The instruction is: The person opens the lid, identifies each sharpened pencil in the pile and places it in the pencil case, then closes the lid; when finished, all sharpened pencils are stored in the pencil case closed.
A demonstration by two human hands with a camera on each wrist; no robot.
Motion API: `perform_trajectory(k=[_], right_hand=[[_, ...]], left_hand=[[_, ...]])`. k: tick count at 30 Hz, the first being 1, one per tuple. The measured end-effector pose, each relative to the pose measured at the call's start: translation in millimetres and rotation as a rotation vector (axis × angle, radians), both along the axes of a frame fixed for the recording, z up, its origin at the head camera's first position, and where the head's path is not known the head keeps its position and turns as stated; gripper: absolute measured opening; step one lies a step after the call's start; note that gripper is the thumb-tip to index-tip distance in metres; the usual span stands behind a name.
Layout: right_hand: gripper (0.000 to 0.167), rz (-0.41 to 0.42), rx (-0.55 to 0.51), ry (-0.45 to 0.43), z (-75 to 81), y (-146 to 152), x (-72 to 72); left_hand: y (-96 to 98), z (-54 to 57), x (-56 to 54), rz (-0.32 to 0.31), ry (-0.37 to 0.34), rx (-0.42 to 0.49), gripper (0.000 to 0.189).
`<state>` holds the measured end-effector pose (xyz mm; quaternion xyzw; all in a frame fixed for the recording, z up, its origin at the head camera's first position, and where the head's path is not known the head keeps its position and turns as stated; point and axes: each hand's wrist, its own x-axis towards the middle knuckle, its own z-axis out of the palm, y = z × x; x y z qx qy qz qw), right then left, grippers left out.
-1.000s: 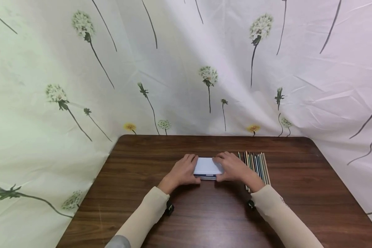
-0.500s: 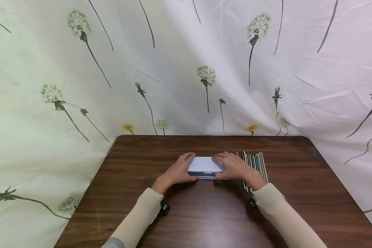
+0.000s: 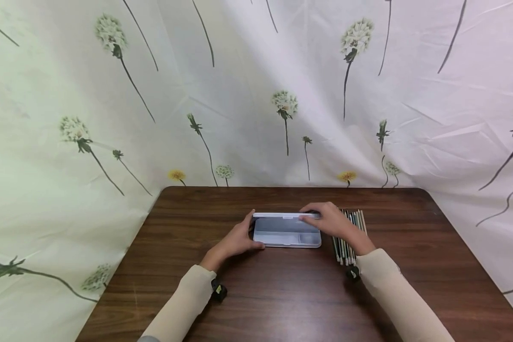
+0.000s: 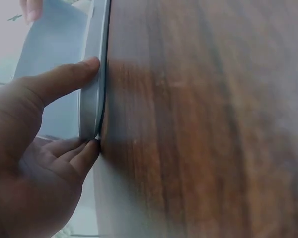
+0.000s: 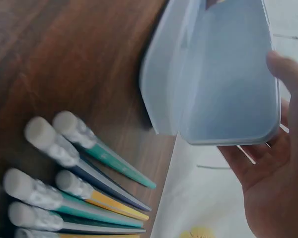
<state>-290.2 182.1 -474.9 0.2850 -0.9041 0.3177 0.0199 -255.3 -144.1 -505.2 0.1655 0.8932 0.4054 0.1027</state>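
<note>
A pale, translucent pencil case stands on the table with its lid raised upright along the far side. Inside, a divider sets off a small compartment at the right. My left hand grips the left end of the case, thumb on the front wall and fingers around the end, as the left wrist view also shows. At the lid's right end, my right hand pinches the edge. In the right wrist view its thumb lies on the inner face of the lid, with the fingers behind.
Several pencils with white erasers lie side by side right of the case, partly under the right forearm in the head view. The brown wooden table ends at a floral curtain behind.
The pencil case's lid has swung up and away, showing the inside. My right hand has risen with the lid's edge; the left hand has shifted left to the end of the case.
</note>
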Motion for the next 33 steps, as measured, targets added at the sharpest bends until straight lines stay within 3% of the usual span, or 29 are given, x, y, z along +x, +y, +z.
perform_trajectory(k=[7,15,22,33], right_hand=[[0.025,-0.189,-0.148,0.056,4.9,6,-13.4],[0.017,-0.407,-0.286,0.086,-8.5,12,-27.7],[0.013,-0.428,-0.397,-0.04,-15.8,10,-36.0],[0.014,-0.45,-0.329,-0.181,-20.7,9,-48.3]], left_hand=[[-0.3,-0.7,0.7,-0.023,0.037,-0.009,0.114],[-0.4,0.2,3.5,-0.021,0.021,-0.032,0.103],[-1.5,1.3,3.0,-0.028,0.029,-0.037,0.103],[-3.1,0.3,2.3,-0.025,0.038,-0.079,0.1]])
